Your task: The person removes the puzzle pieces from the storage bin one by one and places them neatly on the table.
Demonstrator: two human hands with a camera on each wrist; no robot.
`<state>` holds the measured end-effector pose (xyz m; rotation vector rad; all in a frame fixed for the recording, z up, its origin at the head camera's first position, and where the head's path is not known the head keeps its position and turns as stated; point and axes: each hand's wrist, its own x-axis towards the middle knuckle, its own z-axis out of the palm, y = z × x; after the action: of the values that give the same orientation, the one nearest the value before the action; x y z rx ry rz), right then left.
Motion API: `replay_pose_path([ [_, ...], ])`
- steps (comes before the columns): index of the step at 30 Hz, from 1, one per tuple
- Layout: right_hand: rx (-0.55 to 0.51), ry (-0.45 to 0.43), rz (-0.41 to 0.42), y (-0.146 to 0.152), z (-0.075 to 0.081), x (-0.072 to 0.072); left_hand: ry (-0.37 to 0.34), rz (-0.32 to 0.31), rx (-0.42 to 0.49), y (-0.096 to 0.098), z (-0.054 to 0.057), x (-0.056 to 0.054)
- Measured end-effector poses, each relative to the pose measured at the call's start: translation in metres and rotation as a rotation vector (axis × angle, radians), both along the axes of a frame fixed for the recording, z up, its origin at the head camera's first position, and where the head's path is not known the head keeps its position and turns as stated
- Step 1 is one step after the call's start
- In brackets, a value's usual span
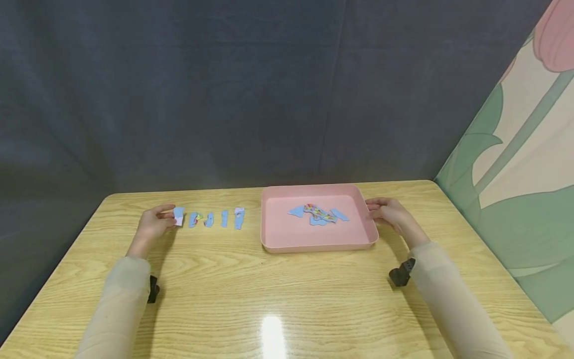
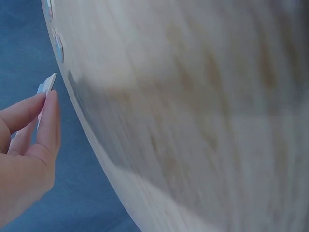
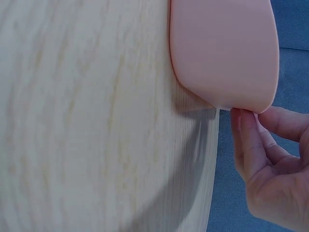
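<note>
"What's the left hand (image 1: 153, 223) doing over there?"

"It's pinching a small flat piece (image 1: 179, 215), thumb and fingertips closing on it at the left end of a row. The piece is showing light blue on top and pale lilac below, with a thin, whitish edge. I'm not managing to tell whether it's touching the table (image 1: 215, 279)."

"And the row beside it?"

"Four scraps are lying flat, with narrow gaps between them. The nearest scrap (image 1: 192, 220) is showing blue with a multicoloured patch on its right side. The ragged scrap (image 1: 209, 220) is coming next, then a slim strip (image 1: 224, 218) in plain blue. The end scrap (image 1: 239, 219) is standing out as longer, with a lilac top."

"What's the right hand (image 1: 391, 214) holding?"

"It's gripping the right rim of the tray (image 1: 291, 237), thumb and fingers pressing from opposite sides. The tray is resting right of the row: smooth, pink, shallow, a rectangle with rounded corners."

"Anything inside?"

"More bits are lying in its middle. A blue triangle (image 1: 296, 211) is pointing left, a speckled strip (image 1: 320, 213) in bright colours is overlapping a blue bit (image 1: 317, 221), and a slanting strip (image 1: 339, 214) is lying to the right."

"And around them?"

"The wooden table is showing wavy yellow grain and catching a white glare. A dark, faintly creased cloth (image 1: 224, 99) is hanging behind."
</note>
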<state>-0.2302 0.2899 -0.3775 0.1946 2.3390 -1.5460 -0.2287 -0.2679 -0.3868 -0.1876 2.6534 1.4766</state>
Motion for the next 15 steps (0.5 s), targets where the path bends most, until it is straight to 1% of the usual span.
replay_pose_path([
  [8,0.007,-0.006,-0.002,-0.0005,0.0014,0.0014,-0.035,0.002,0.002,-0.0002,-0.0056,-0.0030],
  [15,-0.001,0.001,0.000,-0.0004,0.0001,0.0015,-0.088,-0.013,0.003,-0.0005,-0.0052,-0.0021],
])
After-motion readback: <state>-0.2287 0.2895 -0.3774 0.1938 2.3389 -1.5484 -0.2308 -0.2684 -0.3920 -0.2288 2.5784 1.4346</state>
